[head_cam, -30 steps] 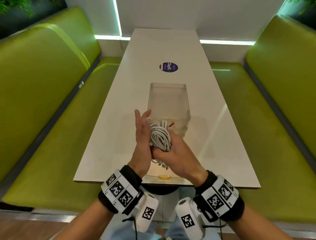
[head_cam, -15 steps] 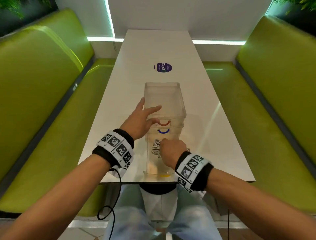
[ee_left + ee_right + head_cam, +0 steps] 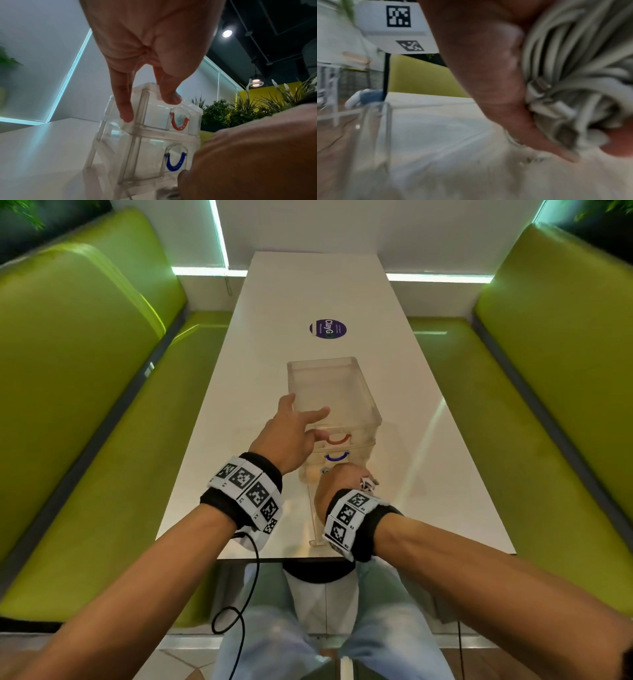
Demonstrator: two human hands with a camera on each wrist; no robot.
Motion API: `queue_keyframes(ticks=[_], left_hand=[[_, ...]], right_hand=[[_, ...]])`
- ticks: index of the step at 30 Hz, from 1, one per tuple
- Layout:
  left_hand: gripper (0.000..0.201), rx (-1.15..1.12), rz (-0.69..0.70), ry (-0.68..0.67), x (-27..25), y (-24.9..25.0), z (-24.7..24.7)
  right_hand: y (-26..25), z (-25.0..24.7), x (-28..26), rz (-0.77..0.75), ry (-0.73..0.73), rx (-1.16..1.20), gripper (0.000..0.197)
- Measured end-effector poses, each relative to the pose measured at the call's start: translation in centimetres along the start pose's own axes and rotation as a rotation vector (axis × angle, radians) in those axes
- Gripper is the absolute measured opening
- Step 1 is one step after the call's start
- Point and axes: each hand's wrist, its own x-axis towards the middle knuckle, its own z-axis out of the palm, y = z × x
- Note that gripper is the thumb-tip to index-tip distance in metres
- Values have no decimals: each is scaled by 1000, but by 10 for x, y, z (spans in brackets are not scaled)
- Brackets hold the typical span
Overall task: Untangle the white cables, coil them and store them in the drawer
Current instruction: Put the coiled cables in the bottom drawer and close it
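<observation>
A clear plastic drawer unit (image 3: 334,392) stands on the white table (image 3: 236,419), with a red handle (image 3: 338,440) above a blue one (image 3: 337,456). Its bottom drawer (image 3: 313,525) is pulled out toward me. My left hand (image 3: 291,433) rests with straight, spread fingers on the unit's top front left corner; in the left wrist view a finger (image 3: 126,108) and the thumb (image 3: 169,94) touch the unit (image 3: 154,136). My right hand (image 3: 340,481) grips the coiled white cables (image 3: 367,483) low inside the open drawer. The right wrist view shows the coil (image 3: 573,65) in the curled fingers (image 3: 496,81).
A purple round sticker (image 3: 327,329) lies on the table beyond the unit. Green benches (image 3: 85,405) (image 3: 555,405) run along both sides. The table's near edge is just under my wrists. The drawer's clear wall (image 3: 375,121) stands left of my right hand.
A second ago both hands held the coil above the table. The right hand has since lowered it into the pulled-out bottom drawer, and the left hand has moved onto the unit's top.
</observation>
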Motion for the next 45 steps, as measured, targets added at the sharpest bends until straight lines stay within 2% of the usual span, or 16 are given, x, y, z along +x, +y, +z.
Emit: queue_keyframes(ticks=[3,7,10,11,12,14,18,20,22,25,29,32,36,40,42,45], left_hand=[[41,9,-14,12,1,-2,4],[41,8,-30,13,3,-2,4],[41,32,-26,6,4,-4,4],[41,37,-29,10,5,-5,4],[41,40,-40,10,5,-7,4],[42,47,-55,16,6,-8,5],[42,78,-45,24,6,-8,6],[42,76,-46,27,7,-9,7],[41,73,-43,34,7,-9,7],[40,45,-36,24,6,-8,4],[40,46,-33,17,6,-5,1],[39,51,-36,11,6,-5,0],[40,64,-41,8,7,-5,-2],[40,66,-52,-1,6,-5,-2],[40,61,-50,4,5,-6,-2],[39,28,-48,8,5,-3,-2]], right_hand=[[13,4,6,-60,35,308,43],[4,11,10,13,37,503,47],[-5,22,7,195,157,728,75],[-5,24,5,213,206,809,85],[-3,24,2,198,221,881,90],[7,28,-4,76,239,949,91],[23,47,-28,-237,355,688,86],[25,58,-45,-391,368,546,100],[29,69,-54,-483,347,429,118],[31,76,-56,-468,357,333,115],[25,72,-41,-446,411,328,107],[26,64,-29,-495,376,400,97],[36,61,-11,-507,336,432,96],[32,69,-22,-547,538,450,96],[29,79,-32,-572,572,436,93],[24,90,-36,-549,621,349,69]])
